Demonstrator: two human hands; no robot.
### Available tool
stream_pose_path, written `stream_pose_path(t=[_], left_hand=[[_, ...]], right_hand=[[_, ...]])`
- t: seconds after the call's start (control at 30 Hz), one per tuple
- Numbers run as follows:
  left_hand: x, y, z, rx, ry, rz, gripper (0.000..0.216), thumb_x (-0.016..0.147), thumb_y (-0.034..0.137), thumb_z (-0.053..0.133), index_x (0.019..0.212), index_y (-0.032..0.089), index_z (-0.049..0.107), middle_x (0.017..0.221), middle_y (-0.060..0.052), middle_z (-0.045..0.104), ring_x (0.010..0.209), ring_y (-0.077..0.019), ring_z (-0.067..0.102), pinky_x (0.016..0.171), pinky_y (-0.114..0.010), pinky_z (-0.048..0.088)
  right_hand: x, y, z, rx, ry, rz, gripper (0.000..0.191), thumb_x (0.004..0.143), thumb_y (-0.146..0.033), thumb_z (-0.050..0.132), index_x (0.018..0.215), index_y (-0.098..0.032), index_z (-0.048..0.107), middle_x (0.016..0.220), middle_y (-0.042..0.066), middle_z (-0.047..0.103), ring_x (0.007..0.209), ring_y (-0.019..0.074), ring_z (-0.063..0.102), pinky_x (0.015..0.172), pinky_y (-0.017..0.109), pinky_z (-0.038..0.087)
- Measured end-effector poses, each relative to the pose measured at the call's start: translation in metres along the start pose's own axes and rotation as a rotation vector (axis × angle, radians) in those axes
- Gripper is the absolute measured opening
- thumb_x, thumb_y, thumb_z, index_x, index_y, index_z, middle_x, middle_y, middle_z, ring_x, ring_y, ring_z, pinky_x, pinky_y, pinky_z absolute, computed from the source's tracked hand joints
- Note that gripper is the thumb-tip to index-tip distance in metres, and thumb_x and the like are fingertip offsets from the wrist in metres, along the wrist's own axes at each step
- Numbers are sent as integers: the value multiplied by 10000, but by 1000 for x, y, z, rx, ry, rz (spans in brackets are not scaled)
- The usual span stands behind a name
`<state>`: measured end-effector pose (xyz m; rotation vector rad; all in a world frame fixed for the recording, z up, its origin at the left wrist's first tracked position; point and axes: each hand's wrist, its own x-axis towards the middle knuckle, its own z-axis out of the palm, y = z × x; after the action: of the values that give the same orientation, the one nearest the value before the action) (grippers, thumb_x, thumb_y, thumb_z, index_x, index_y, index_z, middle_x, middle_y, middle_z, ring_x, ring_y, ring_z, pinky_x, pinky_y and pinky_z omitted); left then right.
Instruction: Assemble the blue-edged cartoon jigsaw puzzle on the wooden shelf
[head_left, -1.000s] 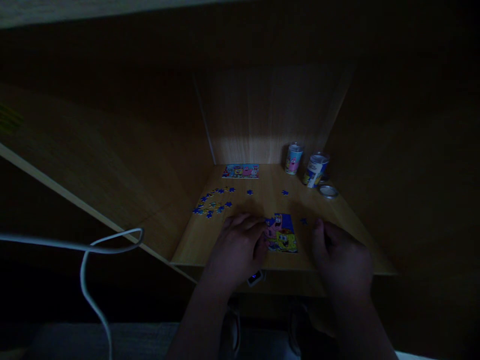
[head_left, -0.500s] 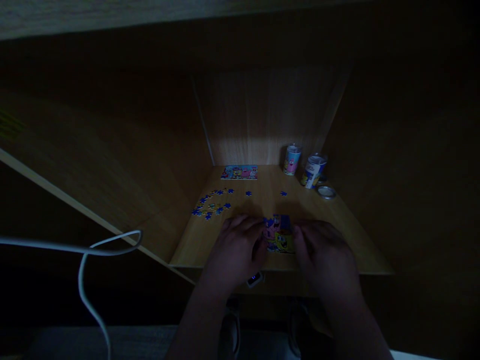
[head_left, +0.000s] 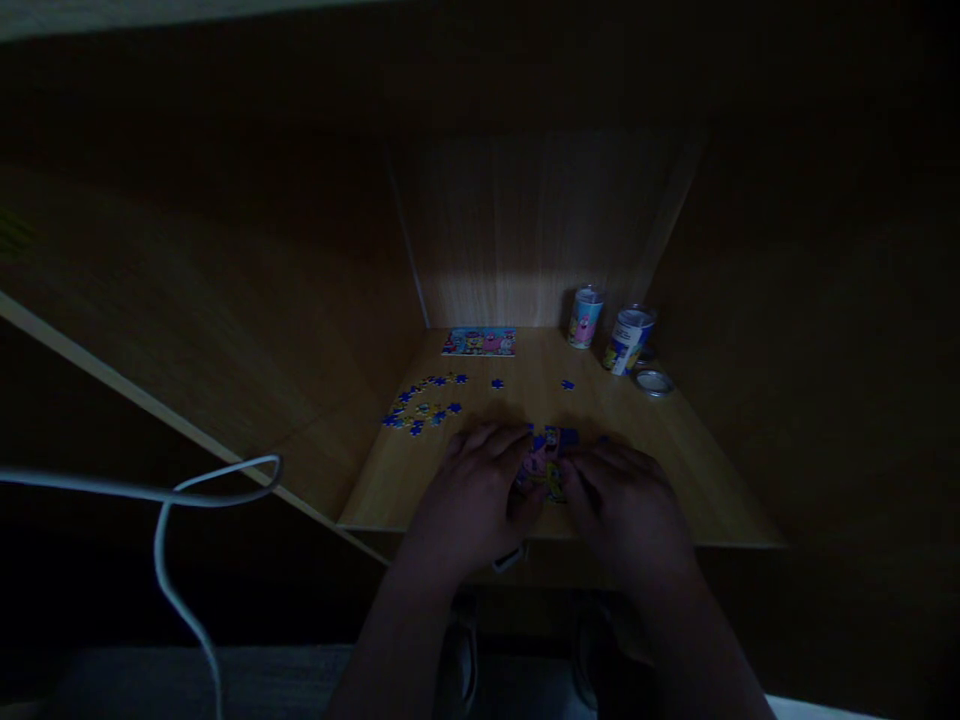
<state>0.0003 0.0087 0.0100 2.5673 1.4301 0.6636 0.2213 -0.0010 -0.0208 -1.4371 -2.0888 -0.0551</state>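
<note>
A partly joined jigsaw puzzle (head_left: 544, 461) with cartoon figures in pink, yellow and blue lies near the front of the wooden shelf. My left hand (head_left: 480, 492) grips its left edge, thumb at the near side and fingers curled at the far side. From the right, my right hand (head_left: 624, 495) has its fingers closed on the puzzle's right part and covers some of it. Whether a loose piece is under those fingers is hidden. Loose jigsaw pieces (head_left: 416, 428) lie in a ring to the left, and single blue pieces (head_left: 497, 384) lie beyond the hands.
A picture card (head_left: 480, 342) lies by the back wall. Two printed cans (head_left: 585, 318) with clear tops and a round lid (head_left: 654, 382) stand at the back right. Side walls enclose the shelf. A white cable (head_left: 172, 580) hangs at left.
My right hand has slid left over the puzzle's right side, hiding more of it. My left hand stays at the left edge, with only a slight shift.
</note>
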Motion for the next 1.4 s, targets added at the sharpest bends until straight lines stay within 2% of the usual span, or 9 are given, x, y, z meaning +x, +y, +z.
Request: stream_pose_path(t=[0.27, 0.53, 0.93, 1.13, 1.3, 1.4], left_hand=[[1, -2, 1, -14, 1, 24, 538, 980, 312, 789, 1506, 277, 680, 1563, -86, 701, 1492, -356, 582, 1259, -606, 433], [1, -1, 2, 0, 0, 8, 568, 969, 317, 797, 1518, 240, 670, 1565, -91, 699, 1481, -360, 582, 1254, -617, 435], [2, 0, 1, 20, -17, -7, 590, 998, 385, 782, 1552, 239, 640, 1608, -98, 667, 1521, -354, 555, 1279, -586, 417], [2, 2, -1, 41, 7, -27, 567, 1013, 356, 753, 1542, 200, 622, 1548, -127, 705, 1479, -357, 595, 1265, -586, 443], [2, 0, 3, 69, 58, -37, 578, 1049, 368, 709, 1586, 199, 577, 1612, -142, 651, 1526, -368, 555, 1286, -601, 422], [2, -3, 6, 72, 44, -29, 566, 1049, 379, 715, 1574, 202, 598, 1645, -130, 627, 1545, -359, 537, 1305, -596, 403]], right_hand=[[1, 4, 2, -7, -12, -11, 218, 1100, -310, 583, 978, -246, 751, 1019, 45, 826, 954, 246, 721, 974, 416, 472], [2, 3, 0, 9, -12, -16, 253, 1110, -306, 557, 956, -242, 748, 1012, 48, 822, 936, 242, 720, 956, 413, 474], [3, 3, 0, 13, -20, -30, 207, 1092, -286, 590, 961, -243, 744, 991, 45, 810, 935, 242, 701, 937, 404, 461], [2, 4, 2, 11, -20, -29, 209, 1094, -287, 587, 946, -250, 729, 980, 44, 806, 941, 245, 709, 941, 412, 472], [3, 2, 0, 21, -31, -12, 217, 1099, -281, 579, 949, -249, 734, 974, 47, 795, 947, 250, 702, 940, 413, 472], [3, 2, 0, 23, -32, -13, 218, 1102, -281, 577, 956, -248, 736, 990, 42, 797, 942, 250, 696, 932, 417, 469]])
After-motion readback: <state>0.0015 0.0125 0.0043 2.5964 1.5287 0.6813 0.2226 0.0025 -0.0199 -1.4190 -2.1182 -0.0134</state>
